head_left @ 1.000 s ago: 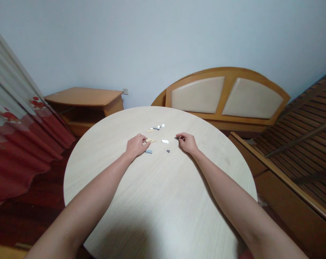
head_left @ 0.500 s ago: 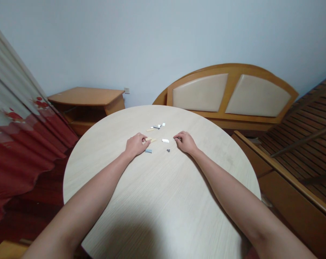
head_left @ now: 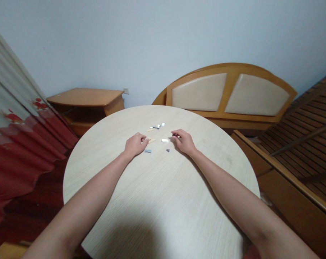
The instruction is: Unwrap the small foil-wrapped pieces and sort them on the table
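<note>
On the round pale wood table (head_left: 163,201) lie several small plastic bricks and plates. My left hand (head_left: 135,144) rests on the table, its curled fingertips at the end of a tan plate (head_left: 151,140). I cannot tell whether they grip it. A blue-grey tile (head_left: 148,151) lies just beyond that hand's knuckles. My right hand (head_left: 184,141) pinches a small dark piece (head_left: 175,135) between its fingertips, close to a white tile (head_left: 165,140). A small dark grey piece (head_left: 168,150) lies below that tile. Further away are a small cluster of mixed pieces (head_left: 157,126) and a thin tan plate (head_left: 149,130).
The table's edge curves around the pieces at a distance. Beyond it stand a wooden bedside cabinet (head_left: 86,97) and a padded wooden headboard (head_left: 227,93). A slatted bed base (head_left: 300,151) lies to the right, and a red-and-white curtain (head_left: 22,144) hangs left.
My right hand has moved left, bringing its fingertips nearer the white tile. My left hand stays at nearly the same spot beside the tan plate.
</note>
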Motion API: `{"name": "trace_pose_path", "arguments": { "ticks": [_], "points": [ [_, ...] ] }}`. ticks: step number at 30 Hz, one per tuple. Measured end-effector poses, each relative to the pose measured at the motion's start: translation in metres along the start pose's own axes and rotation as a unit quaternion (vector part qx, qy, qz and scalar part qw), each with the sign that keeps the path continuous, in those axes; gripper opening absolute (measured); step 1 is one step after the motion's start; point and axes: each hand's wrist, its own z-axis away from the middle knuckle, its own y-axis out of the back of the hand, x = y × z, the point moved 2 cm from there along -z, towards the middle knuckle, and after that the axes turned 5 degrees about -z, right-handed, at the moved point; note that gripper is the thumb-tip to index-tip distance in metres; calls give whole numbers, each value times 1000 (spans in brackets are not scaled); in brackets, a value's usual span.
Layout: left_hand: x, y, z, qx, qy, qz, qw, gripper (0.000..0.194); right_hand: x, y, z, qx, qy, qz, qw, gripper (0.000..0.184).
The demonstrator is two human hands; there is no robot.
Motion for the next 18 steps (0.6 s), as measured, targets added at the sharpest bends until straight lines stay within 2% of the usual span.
{"name": "trace_pose_path", "arguments": {
  "ticks": [3,6,11,18],
  "points": [
    [3,5,2,43,-33,28,998,31,-14,-1,-1,11,29,-36,999,16],
    [13,10,9,84,-112,43,989,26,-32,-5,0,6,58,-71,996,16],
    [31,10,19,76,-207,35,975,25,-62,-15,2,-4,113,-123,986,19],
    [37,6,21,79,-244,26,966,20,-74,-21,4,-31,152,-136,978,25]
  ]
}}
